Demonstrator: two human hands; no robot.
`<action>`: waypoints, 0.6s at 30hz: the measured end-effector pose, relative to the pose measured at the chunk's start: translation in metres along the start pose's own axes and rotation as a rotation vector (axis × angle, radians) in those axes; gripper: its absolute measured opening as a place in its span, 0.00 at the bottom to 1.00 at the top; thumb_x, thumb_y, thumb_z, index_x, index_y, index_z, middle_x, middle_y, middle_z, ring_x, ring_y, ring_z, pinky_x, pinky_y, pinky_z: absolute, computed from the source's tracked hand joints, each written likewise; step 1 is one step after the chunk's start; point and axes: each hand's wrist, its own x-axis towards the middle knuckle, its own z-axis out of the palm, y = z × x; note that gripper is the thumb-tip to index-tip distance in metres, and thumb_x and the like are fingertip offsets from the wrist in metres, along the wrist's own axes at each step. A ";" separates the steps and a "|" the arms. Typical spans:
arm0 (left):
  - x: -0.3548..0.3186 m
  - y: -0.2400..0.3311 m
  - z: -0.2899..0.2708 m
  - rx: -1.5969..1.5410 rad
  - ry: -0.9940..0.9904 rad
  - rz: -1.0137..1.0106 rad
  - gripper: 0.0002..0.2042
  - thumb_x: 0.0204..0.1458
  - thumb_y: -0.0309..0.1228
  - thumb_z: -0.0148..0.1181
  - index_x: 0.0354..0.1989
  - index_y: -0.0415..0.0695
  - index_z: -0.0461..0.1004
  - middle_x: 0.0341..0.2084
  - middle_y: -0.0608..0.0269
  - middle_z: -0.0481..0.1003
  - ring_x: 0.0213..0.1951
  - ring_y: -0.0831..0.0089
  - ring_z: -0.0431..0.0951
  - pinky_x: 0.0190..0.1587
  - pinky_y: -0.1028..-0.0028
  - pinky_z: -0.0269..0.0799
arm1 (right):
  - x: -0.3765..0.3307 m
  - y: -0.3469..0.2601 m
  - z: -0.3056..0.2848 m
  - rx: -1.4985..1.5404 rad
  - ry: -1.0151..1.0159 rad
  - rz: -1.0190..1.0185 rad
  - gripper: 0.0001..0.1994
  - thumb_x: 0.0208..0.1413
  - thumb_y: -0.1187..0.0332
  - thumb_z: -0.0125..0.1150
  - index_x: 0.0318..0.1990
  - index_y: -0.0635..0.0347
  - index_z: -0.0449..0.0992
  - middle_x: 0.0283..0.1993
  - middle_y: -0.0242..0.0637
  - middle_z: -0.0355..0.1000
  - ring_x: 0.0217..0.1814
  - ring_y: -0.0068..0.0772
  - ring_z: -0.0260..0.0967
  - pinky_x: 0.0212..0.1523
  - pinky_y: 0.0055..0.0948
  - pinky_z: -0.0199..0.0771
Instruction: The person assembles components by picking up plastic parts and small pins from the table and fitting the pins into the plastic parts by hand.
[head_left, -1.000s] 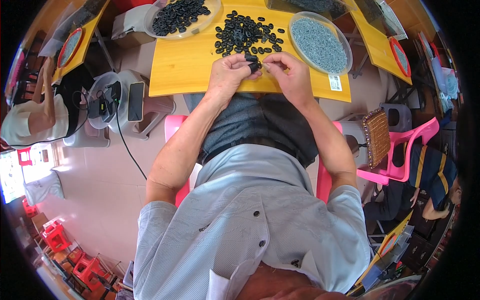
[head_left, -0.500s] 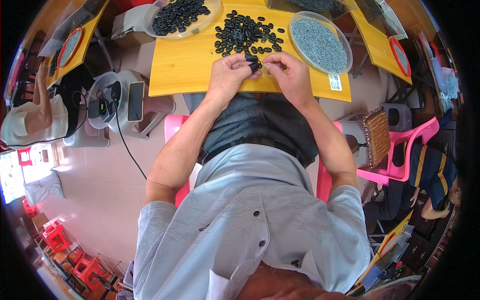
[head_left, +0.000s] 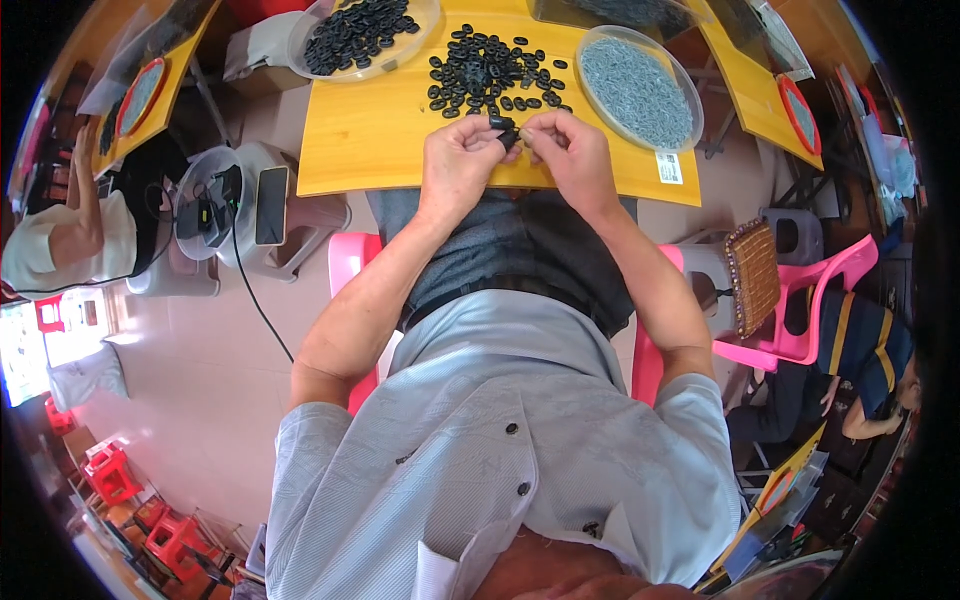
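Observation:
Over the near edge of the yellow table [head_left: 370, 150], my left hand [head_left: 460, 165] is closed on a small black oval piece [head_left: 507, 138]. Something black also covers a fingertip of that hand. My right hand [head_left: 568, 160] meets it from the right, thumb and forefinger pinched against the piece. Whatever lies between those right fingertips is too small to make out. Just beyond my hands spreads a loose pile of black oval pieces [head_left: 490, 65] with holes in them. To the right of the pile stands a round clear tub of small silvery screws [head_left: 638, 88].
A clear round bowl [head_left: 432, 30] of more black pieces stands at the far left of the table. Beside me on the left, a phone [head_left: 271, 205] lies on a stool. A pink chair [head_left: 800, 345] is at my right. Other people sit at both sides.
My right hand has moved slightly left, so its fingertips now meet the black piece in my left hand. The pile and the tub stay where they were.

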 end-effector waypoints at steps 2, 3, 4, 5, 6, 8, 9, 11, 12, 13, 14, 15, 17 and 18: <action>0.001 0.003 0.001 -0.027 0.011 -0.033 0.07 0.54 0.17 0.58 0.40 0.30 0.76 0.31 0.57 0.81 0.33 0.76 0.81 0.39 0.80 0.77 | 0.004 0.002 -0.004 0.056 -0.048 -0.005 0.06 0.57 0.75 0.62 0.39 0.68 0.78 0.31 0.32 0.76 0.30 0.16 0.71 0.32 0.18 0.71; 0.001 0.004 0.001 -0.054 0.024 -0.067 0.06 0.54 0.18 0.58 0.40 0.30 0.76 0.31 0.57 0.81 0.33 0.76 0.81 0.38 0.80 0.77 | 0.006 0.004 -0.007 0.113 -0.098 -0.009 0.07 0.57 0.77 0.61 0.42 0.69 0.77 0.33 0.31 0.75 0.32 0.15 0.71 0.35 0.16 0.71; 0.001 0.005 0.001 -0.055 0.024 -0.066 0.06 0.54 0.18 0.58 0.40 0.30 0.76 0.31 0.57 0.81 0.33 0.76 0.81 0.38 0.80 0.77 | 0.007 0.006 -0.008 0.112 -0.098 -0.009 0.07 0.57 0.77 0.61 0.42 0.69 0.77 0.33 0.31 0.75 0.32 0.15 0.71 0.35 0.16 0.71; 0.001 0.006 0.002 -0.062 0.025 -0.072 0.07 0.54 0.18 0.58 0.40 0.31 0.76 0.31 0.57 0.81 0.33 0.76 0.81 0.38 0.80 0.77 | 0.007 0.008 -0.009 0.117 -0.092 -0.028 0.08 0.57 0.77 0.61 0.43 0.69 0.77 0.34 0.31 0.76 0.33 0.15 0.71 0.36 0.16 0.72; 0.001 0.007 0.002 -0.068 0.027 -0.078 0.07 0.54 0.18 0.58 0.40 0.31 0.76 0.32 0.57 0.81 0.33 0.76 0.81 0.38 0.80 0.77 | 0.008 0.010 -0.010 0.121 -0.087 -0.046 0.09 0.57 0.78 0.61 0.44 0.69 0.76 0.35 0.31 0.76 0.33 0.16 0.71 0.36 0.16 0.72; 0.001 0.008 0.002 -0.068 0.031 -0.080 0.07 0.54 0.18 0.58 0.40 0.31 0.76 0.32 0.57 0.81 0.33 0.76 0.81 0.38 0.80 0.77 | 0.007 0.008 -0.010 0.094 -0.092 -0.030 0.09 0.57 0.78 0.61 0.44 0.69 0.77 0.35 0.31 0.76 0.33 0.16 0.71 0.36 0.16 0.72; 0.001 0.008 0.002 -0.067 0.034 -0.083 0.07 0.54 0.18 0.58 0.40 0.31 0.76 0.32 0.57 0.81 0.33 0.76 0.81 0.38 0.80 0.77 | 0.007 0.006 -0.011 0.067 -0.095 -0.013 0.09 0.56 0.78 0.61 0.44 0.69 0.77 0.35 0.32 0.76 0.33 0.16 0.71 0.36 0.16 0.72; 0.001 0.007 0.002 -0.058 0.026 -0.076 0.07 0.54 0.17 0.58 0.40 0.31 0.76 0.32 0.57 0.81 0.33 0.76 0.81 0.39 0.80 0.77 | 0.004 -0.001 -0.009 0.036 -0.087 -0.026 0.08 0.56 0.78 0.61 0.43 0.68 0.77 0.35 0.31 0.76 0.32 0.16 0.71 0.35 0.17 0.72; 0.001 0.007 0.001 -0.049 0.016 -0.069 0.07 0.53 0.17 0.57 0.40 0.31 0.77 0.32 0.57 0.81 0.33 0.76 0.81 0.39 0.80 0.77 | 0.004 -0.003 -0.008 0.005 -0.079 -0.039 0.08 0.56 0.78 0.61 0.43 0.68 0.78 0.34 0.31 0.76 0.32 0.16 0.71 0.35 0.17 0.71; 0.001 0.006 0.001 -0.049 0.015 -0.069 0.07 0.53 0.17 0.57 0.40 0.31 0.77 0.32 0.57 0.81 0.33 0.76 0.81 0.39 0.80 0.77 | 0.004 -0.002 -0.007 0.004 -0.078 -0.039 0.08 0.56 0.78 0.61 0.43 0.68 0.78 0.34 0.31 0.76 0.32 0.16 0.71 0.35 0.17 0.71; 0.001 0.004 0.000 -0.036 -0.001 -0.046 0.07 0.53 0.16 0.56 0.40 0.31 0.77 0.32 0.57 0.81 0.33 0.76 0.81 0.40 0.80 0.77 | 0.004 -0.001 -0.007 -0.007 -0.063 -0.048 0.07 0.56 0.77 0.61 0.42 0.68 0.78 0.33 0.30 0.76 0.31 0.15 0.71 0.34 0.17 0.71; 0.001 0.003 0.000 -0.023 -0.017 -0.024 0.08 0.52 0.16 0.56 0.40 0.31 0.77 0.32 0.57 0.81 0.34 0.76 0.81 0.41 0.80 0.77 | 0.004 0.000 -0.007 -0.018 -0.048 -0.056 0.06 0.56 0.77 0.62 0.40 0.68 0.79 0.32 0.30 0.76 0.30 0.15 0.70 0.33 0.17 0.71; 0.002 0.001 -0.001 -0.012 -0.024 -0.021 0.09 0.51 0.15 0.55 0.40 0.31 0.77 0.32 0.57 0.81 0.34 0.76 0.81 0.41 0.79 0.77 | 0.004 0.003 -0.007 -0.036 -0.038 -0.068 0.06 0.56 0.76 0.62 0.39 0.68 0.79 0.31 0.31 0.77 0.30 0.15 0.71 0.32 0.17 0.71; 0.002 0.000 -0.001 -0.001 -0.030 -0.019 0.09 0.51 0.14 0.54 0.40 0.31 0.77 0.32 0.57 0.81 0.33 0.76 0.82 0.41 0.79 0.77 | 0.004 0.004 -0.008 -0.054 -0.030 -0.079 0.06 0.55 0.75 0.63 0.38 0.68 0.79 0.30 0.33 0.78 0.29 0.16 0.72 0.32 0.18 0.72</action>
